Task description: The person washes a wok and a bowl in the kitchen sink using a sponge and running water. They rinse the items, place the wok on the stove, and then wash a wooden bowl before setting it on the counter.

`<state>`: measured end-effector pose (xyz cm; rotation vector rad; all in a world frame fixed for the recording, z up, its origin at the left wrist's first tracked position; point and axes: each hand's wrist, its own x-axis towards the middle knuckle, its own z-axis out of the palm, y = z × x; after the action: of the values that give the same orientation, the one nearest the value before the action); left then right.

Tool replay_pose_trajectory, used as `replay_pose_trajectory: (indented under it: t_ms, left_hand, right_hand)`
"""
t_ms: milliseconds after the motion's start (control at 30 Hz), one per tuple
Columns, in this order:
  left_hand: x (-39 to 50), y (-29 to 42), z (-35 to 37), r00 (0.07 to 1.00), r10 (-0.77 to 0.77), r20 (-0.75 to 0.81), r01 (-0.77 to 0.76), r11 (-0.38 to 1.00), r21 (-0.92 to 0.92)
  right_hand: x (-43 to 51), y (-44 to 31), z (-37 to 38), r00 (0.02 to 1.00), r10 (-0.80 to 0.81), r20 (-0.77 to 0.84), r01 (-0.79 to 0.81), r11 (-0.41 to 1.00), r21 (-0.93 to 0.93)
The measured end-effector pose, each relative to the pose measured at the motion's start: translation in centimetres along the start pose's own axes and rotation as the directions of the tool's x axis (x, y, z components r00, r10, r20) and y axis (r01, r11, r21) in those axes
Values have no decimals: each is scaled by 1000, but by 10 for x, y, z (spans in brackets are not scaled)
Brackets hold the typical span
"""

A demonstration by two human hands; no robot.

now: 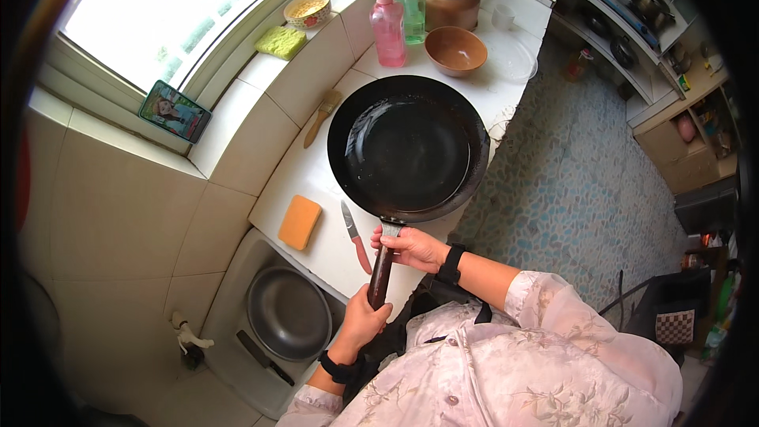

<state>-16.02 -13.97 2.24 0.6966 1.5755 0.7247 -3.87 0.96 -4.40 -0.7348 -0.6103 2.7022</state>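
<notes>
A black wok [409, 142] with liquid in it is over the white tiled counter [296, 178]. Its dark handle [382, 273] points toward me. My left hand [363, 317] grips the handle's near end. Closer to the pan, my right hand [415, 249] holds the same handle, thumb on top and fingers beneath. Left of the handle lies a small knife [356, 237] with a pink handle. An orange sponge [300, 222] rests farther left, by the sink. Whether the wok's base touches the counter is hidden.
In the sink [228, 284] sit a grey metal basin [289, 313] and a black-handled knife [265, 358]. A wooden brush [323, 117] lies beside the wok. Behind it stand a pink pump bottle [388, 29], a green pump bottle [410, 6] and a brown bowl [455, 51]. A phone [175, 111] leans at the window.
</notes>
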Motion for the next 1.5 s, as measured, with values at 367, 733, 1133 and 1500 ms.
replay_pose_trajectory:
  t_ms: [367, 733, 1133, 1500]
  left_hand:
    - [-28, 81, 94, 997, -79, 8, 79, 995, 55]
    - [21, 198, 286, 990, -53, 129, 37, 991, 126]
    - [211, 347, 444, 838, 50, 543, -172, 969, 176]
    - [374, 526, 584, 707, 57, 705, -282, 937, 206]
  right_hand:
    - [-99, -61, -35, 986, -36, 162, 22, 996, 90]
    - [-257, -204, -142, 968, -234, 84, 239, 970, -49]
    - [-347, -397, -290, 741, -628, -239, 598, 779, -191]
    - [-393, -610, -406, 552, -761, -341, 719, 642, -267]
